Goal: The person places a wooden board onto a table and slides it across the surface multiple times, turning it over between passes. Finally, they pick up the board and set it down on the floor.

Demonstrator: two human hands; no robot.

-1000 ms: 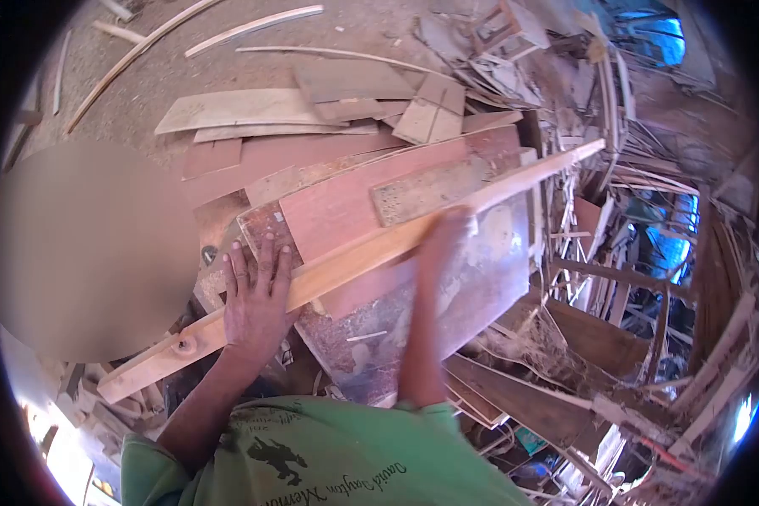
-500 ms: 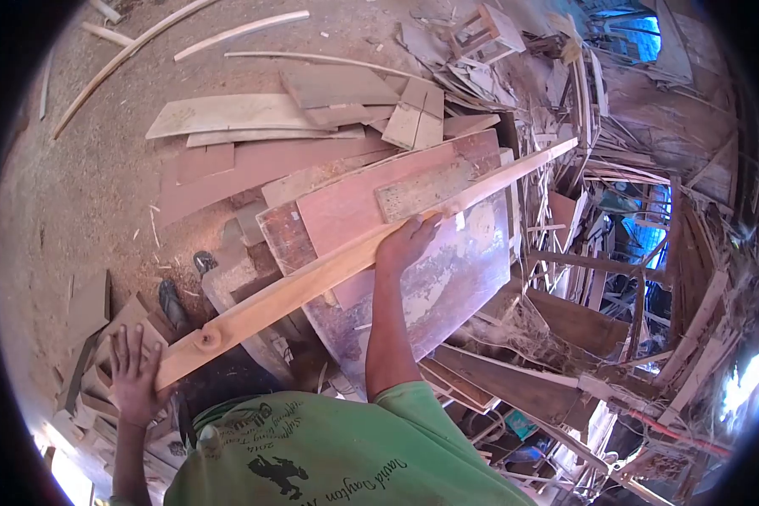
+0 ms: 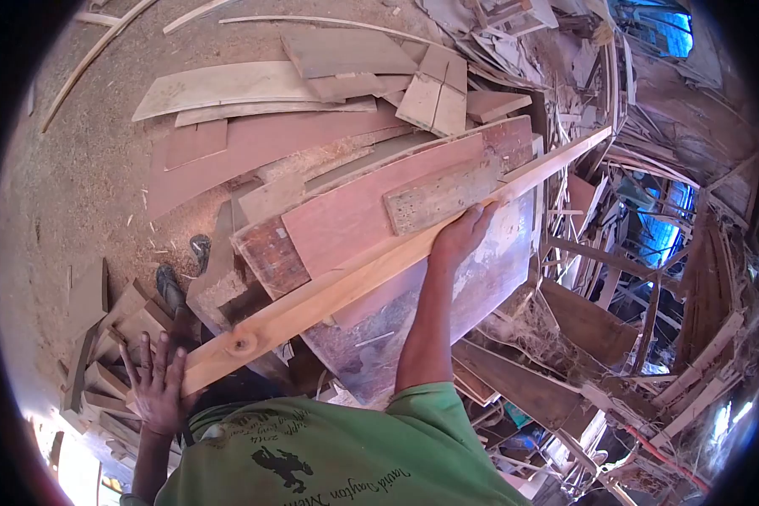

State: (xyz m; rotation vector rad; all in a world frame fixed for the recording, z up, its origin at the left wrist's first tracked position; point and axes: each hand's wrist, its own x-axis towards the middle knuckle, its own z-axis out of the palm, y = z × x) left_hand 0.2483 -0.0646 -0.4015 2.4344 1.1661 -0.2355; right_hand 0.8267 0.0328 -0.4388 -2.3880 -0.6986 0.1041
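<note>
A long, pale wooden plank (image 3: 329,297) with a dark knot near its close end runs diagonally over a worn workbench (image 3: 371,358). My right hand (image 3: 462,234) is closed over the plank's lower edge around its middle. At the close end, my left hand (image 3: 158,384) rests against the plank with its fingers spread. Beneath and beside the plank lie a reddish flat board (image 3: 337,228) and a shorter rough board (image 3: 438,198).
Offcuts and thin panels (image 3: 236,88) lie piled beyond the bench on a sawdust-covered floor (image 3: 84,185). Stacked wood pieces (image 3: 110,371) stand by my left hand. On the right is a cluttered wooden frame (image 3: 594,325) with scrap. My feet (image 3: 170,287) show beside the bench.
The plank and my right hand have shifted to the right over the bench. My left hand has moved slightly right and down with the close end. The camera view has shifted too.
</note>
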